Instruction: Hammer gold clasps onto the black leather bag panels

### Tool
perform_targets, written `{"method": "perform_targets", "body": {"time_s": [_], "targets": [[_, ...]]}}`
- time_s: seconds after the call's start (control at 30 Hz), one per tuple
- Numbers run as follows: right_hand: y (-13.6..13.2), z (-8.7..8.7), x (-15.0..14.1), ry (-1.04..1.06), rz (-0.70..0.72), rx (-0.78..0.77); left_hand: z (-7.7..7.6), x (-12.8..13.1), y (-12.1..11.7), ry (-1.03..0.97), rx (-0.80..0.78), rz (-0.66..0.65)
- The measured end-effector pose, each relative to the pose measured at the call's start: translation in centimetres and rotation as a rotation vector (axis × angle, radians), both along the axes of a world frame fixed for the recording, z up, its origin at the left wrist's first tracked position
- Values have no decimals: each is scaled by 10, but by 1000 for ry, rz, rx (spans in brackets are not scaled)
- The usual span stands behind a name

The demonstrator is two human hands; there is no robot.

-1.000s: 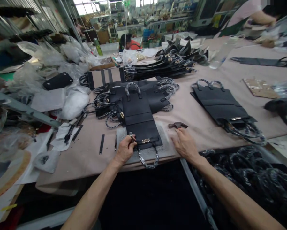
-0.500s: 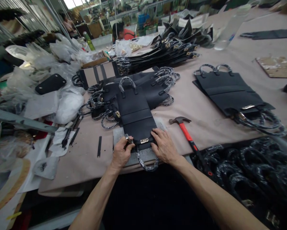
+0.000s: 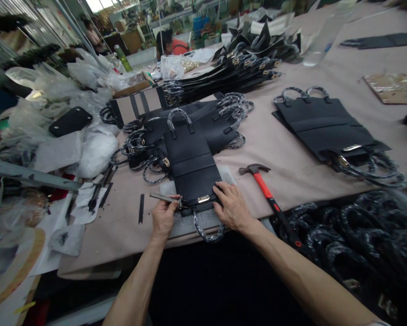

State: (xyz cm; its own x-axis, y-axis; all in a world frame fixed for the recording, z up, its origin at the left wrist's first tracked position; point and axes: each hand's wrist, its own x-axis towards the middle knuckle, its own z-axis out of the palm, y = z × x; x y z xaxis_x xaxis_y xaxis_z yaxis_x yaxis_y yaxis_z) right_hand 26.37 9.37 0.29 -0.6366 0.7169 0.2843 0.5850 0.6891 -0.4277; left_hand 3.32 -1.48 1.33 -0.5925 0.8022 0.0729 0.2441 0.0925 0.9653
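A black handbag panel lies flat over a grey board, its plastic-wrapped handles at the far and near ends. A gold metal fitting sits on a strap at its near end. My left hand, left of that end, is closed on a slim metal punch, which lies tilted with its shaft to the left and its cross-piece by the strap. My right hand rests on the panel's right edge, fingers spread and lying over it beside the fitting.
A claw hammer with a red and black handle lies to the right. Further right are more black bag panels. Behind lies a pile of panels. Plastic bags crowd the left; wrapped handles fill the lower right.
My left hand has drawn back a little to the left. The punch in it has swung from nearly end-on to pointing left. My right hand stays nearly in place.
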Motion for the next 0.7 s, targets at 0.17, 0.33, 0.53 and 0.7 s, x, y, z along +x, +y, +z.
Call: {"method": "perform_targets", "body": {"time_s": [0.17,0.33,0.53,0.7], "targets": [[-12,2,-2,-12,5,5,6,2,-6,149,15,-61],[-18,0,-4,9,-11,9,12,-7,-4,-64,92,-10],[-17,2,-1,34,16,-26,20,-11,-6,37,49,-33],[-12,2,12,87,95,-75,28,42,21,67,63,-222]]}}
